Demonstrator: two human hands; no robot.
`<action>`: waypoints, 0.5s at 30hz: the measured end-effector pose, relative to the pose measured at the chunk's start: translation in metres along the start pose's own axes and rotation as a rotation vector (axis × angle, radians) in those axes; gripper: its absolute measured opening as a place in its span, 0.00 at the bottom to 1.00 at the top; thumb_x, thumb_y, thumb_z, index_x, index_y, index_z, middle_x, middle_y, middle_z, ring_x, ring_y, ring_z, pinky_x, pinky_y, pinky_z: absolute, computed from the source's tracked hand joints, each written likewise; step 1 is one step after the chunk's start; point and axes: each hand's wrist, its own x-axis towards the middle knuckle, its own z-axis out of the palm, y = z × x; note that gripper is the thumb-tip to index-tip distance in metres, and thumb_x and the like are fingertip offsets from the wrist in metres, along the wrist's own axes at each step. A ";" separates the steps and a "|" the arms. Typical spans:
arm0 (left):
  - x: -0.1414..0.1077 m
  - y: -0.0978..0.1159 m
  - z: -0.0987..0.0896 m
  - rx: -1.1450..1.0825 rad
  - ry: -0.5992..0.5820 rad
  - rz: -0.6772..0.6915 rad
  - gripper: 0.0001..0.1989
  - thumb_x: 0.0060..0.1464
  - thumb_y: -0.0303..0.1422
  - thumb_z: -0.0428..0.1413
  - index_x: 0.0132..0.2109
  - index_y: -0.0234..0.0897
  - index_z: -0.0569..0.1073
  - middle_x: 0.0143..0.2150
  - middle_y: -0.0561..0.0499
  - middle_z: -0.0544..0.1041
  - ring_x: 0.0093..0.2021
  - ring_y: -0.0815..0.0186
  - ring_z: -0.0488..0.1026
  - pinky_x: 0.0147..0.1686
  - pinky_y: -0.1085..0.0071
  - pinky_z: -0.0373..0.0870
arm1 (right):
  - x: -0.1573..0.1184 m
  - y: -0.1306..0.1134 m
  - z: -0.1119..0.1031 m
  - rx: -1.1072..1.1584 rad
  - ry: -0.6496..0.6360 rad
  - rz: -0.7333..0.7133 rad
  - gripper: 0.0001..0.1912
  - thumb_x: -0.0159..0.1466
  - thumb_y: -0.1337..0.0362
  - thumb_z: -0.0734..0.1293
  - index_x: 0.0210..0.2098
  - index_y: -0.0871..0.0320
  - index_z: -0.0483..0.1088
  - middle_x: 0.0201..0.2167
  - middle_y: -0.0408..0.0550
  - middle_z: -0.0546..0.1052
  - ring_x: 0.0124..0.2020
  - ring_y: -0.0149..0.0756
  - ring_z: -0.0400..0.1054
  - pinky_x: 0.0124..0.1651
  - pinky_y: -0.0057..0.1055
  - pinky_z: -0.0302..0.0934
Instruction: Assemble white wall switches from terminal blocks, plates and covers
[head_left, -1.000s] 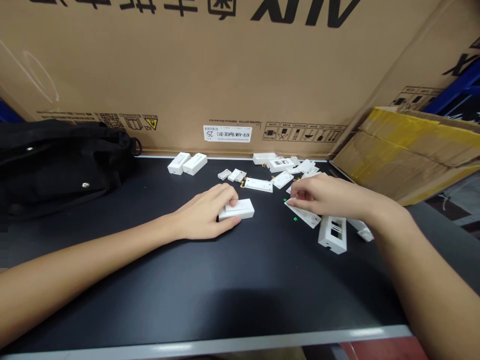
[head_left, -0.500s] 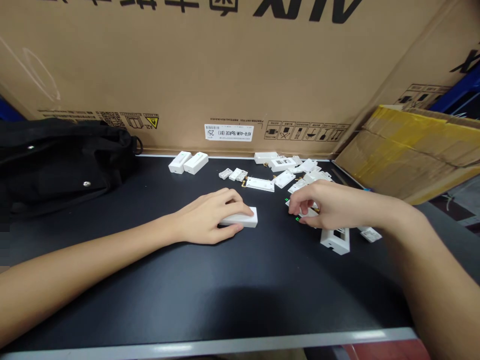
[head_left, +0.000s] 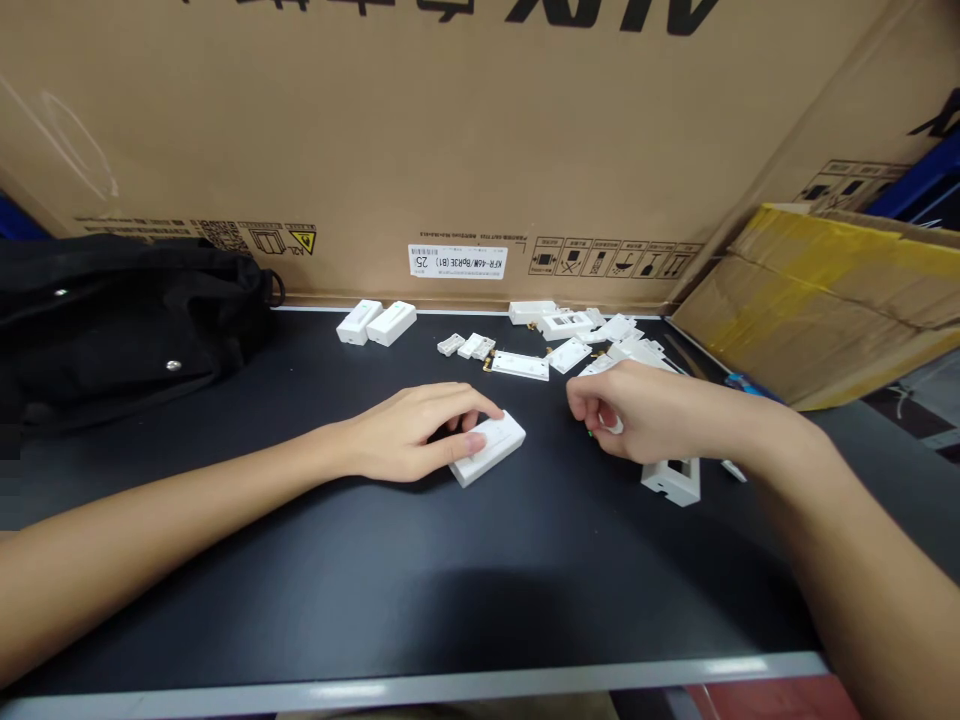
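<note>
Left hand (head_left: 401,435) has its fingers clamped on a white plastic casing (head_left: 487,450), mid-frame on the black surface (head_left: 375,580). Right hand (head_left: 637,412) pinches a small white part (head_left: 613,426), mostly hidden. Risk: a weak pinch could drop it into the loose parts pile (head_left: 622,345).

**Two hands apart, fingers curled**

The left hand (head_left: 409,435) arches palm-down, its fingers (head_left: 469,402) curved forward and thumb (head_left: 450,452) low. The right hand (head_left: 634,410) bunches its fingertips (head_left: 579,408) together. Bare forearms (head_left: 187,490) (head_left: 847,535) angle inward.

You've got a bag (head_left: 127,330) at the left of the workbench (head_left: 300,570), loose plastic parts (head_left: 570,345) along its back edge, a carton (head_left: 450,150) behind them, and folded cardboard (head_left: 825,310) off right.
</note>
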 end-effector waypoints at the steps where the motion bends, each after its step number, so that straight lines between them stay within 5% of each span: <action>1: 0.001 -0.001 0.000 -0.020 -0.007 -0.004 0.20 0.73 0.45 0.47 0.62 0.40 0.71 0.43 0.49 0.76 0.44 0.64 0.74 0.47 0.67 0.69 | 0.000 -0.001 0.000 -0.010 0.000 -0.001 0.13 0.48 0.76 0.65 0.29 0.54 0.66 0.25 0.39 0.74 0.26 0.33 0.64 0.30 0.29 0.55; 15: 0.001 -0.002 0.000 -0.087 0.008 0.029 0.19 0.69 0.43 0.55 0.60 0.40 0.73 0.54 0.44 0.74 0.47 0.63 0.74 0.51 0.64 0.73 | 0.004 -0.005 0.004 0.025 -0.020 -0.060 0.12 0.48 0.73 0.66 0.29 0.53 0.62 0.25 0.39 0.73 0.25 0.33 0.62 0.28 0.29 0.51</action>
